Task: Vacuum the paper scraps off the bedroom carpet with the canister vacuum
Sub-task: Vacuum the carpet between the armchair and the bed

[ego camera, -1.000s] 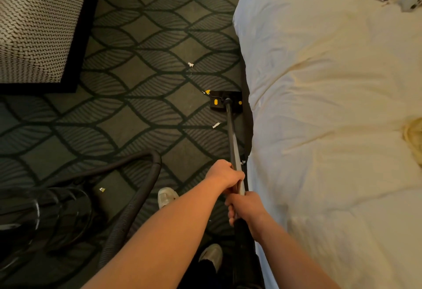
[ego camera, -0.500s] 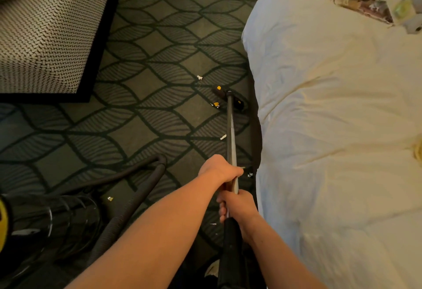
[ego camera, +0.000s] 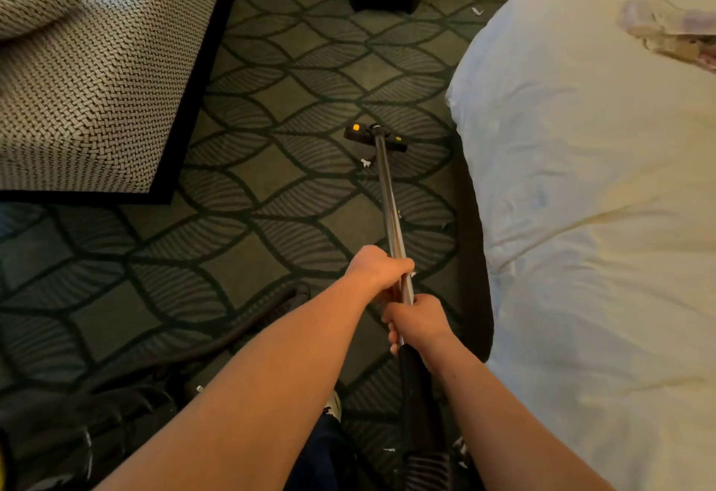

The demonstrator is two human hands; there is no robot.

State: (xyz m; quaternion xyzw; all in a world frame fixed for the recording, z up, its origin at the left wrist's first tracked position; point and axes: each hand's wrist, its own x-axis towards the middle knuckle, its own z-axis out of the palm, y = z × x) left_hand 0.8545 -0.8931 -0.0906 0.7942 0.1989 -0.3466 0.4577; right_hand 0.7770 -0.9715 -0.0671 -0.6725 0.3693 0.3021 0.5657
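Two big pieces of furniture fence the working lane: the bed (ego camera: 581, 219), filling the frame from about 1 o'clock round to 5 o'clock, and a woven-pattern ottoman or chair (ego camera: 97, 75) at 10 o'clock. Between them runs the leaf-patterned carpet (ego camera: 271, 196), a corridor narrow enough that the person stands at one end and reaches along it.

At 7 o'clock, low in the frame, sits the dark canister vacuum (ego camera: 77, 432), parked at the person's side, with its ribbed hose (ego camera: 217, 329) curving across the carpet toward the handle; slack there probably lets the head travel without dragging the body along.

From the handle the metal wand (ego camera: 389, 203) points toward 12 o'clock, angled low so the black floor head (ego camera: 375, 137), with its yellow marks, lies on the pile near the bed's edge.

Both hands hold the tube stacked for leverage. Higher up, the left hand (ego camera: 377, 269) is closed around the bare metal to steer, while the right hand (ego camera: 416, 322) is wrapped just below, where metal meets the black grip, to drive.

Smallest are the paper scraps. One white scrap (ego camera: 365, 162) lies just behind the head, toward 7 o'clock of it, so a pull back should catch it. Another scrap (ego camera: 477, 11) rests far ahead at 1 o'clock beside the bed corner, and tiny flecks (ego camera: 399, 213) dot the carpet beside the tube, so the job looks unfinished.
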